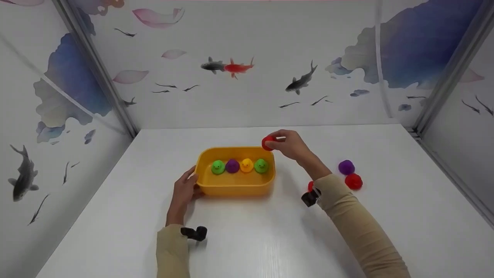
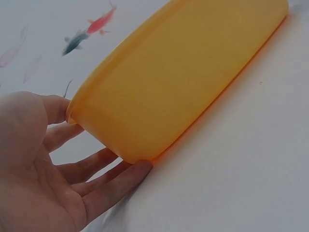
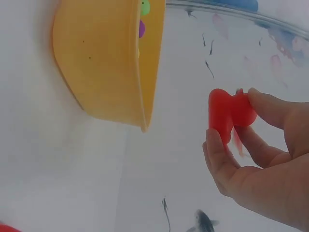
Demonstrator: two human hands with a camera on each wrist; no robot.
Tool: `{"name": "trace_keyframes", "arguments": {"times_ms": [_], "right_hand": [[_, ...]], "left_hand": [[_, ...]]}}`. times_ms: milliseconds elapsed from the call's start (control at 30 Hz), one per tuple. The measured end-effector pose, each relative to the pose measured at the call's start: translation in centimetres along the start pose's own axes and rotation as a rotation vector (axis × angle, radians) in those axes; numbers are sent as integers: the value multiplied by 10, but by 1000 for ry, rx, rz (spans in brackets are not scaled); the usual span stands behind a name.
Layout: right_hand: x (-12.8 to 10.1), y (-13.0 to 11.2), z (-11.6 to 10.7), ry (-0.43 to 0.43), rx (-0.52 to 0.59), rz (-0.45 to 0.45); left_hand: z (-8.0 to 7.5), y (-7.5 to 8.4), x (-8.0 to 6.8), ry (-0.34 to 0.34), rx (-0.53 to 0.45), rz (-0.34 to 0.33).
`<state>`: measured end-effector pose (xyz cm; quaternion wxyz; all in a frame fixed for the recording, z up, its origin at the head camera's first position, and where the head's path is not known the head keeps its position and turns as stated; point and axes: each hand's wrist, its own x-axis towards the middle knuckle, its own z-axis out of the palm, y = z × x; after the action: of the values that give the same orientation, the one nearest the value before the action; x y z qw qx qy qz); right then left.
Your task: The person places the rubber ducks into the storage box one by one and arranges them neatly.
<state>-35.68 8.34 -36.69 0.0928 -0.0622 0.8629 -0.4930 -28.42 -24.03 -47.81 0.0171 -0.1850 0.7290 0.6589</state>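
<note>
Red duck: we see a small red duck-shaped toy of smooth moulded rubber or plastic [image 1: 267,143] held in the air near the tub's far right corner, apart from the rim
Right hand: the right hand [image 1: 289,144] pinches that toy between thumb and fingers
Feel: we judge it light and hardly fragile, perhaps a little soft to squeeze; its smooth skin could slip from a lazy pinch
Best hold: we would take it across the rounded body or at the waist — the dip between its two lobes — with modest pressure
Tub: the open, oblong, yellow-orange plastic tub [image 1: 235,190] rests on the smooth white desk [image 1: 247,239]; we expect stiffish walls, little weight and some sliding if knocked
Left hand: the left hand [image 1: 185,187] grips the tub's left end, touching both rim and base — a sound place to steady it, we think
Inside: we count a row of small moulded toys, a green duck [image 1: 218,167], a purple toy [image 1: 232,166], a yellow duck [image 1: 246,165] and a second green duck [image 1: 261,166]
Right of tub: a round purple moulded toy [image 1: 346,167] lies just beside a round red one [image 1: 354,181]; another red piece [image 1: 310,187] is mostly hidden by the wrist
</note>
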Motion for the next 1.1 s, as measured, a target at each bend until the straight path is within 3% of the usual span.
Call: {"name": "trace_keyframes", "arguments": {"times_ms": [400, 700, 1100], "right_hand": [[4, -27, 38, -76, 21, -37], [6, -31, 76, -170, 14, -41], [10, -28, 100, -195, 54, 1]], "left_hand": [[-2, -3, -1, -6, 9, 13], [-2, -4, -1, -3, -2, 23], [-1, -1, -4, -11, -17, 45]]}}
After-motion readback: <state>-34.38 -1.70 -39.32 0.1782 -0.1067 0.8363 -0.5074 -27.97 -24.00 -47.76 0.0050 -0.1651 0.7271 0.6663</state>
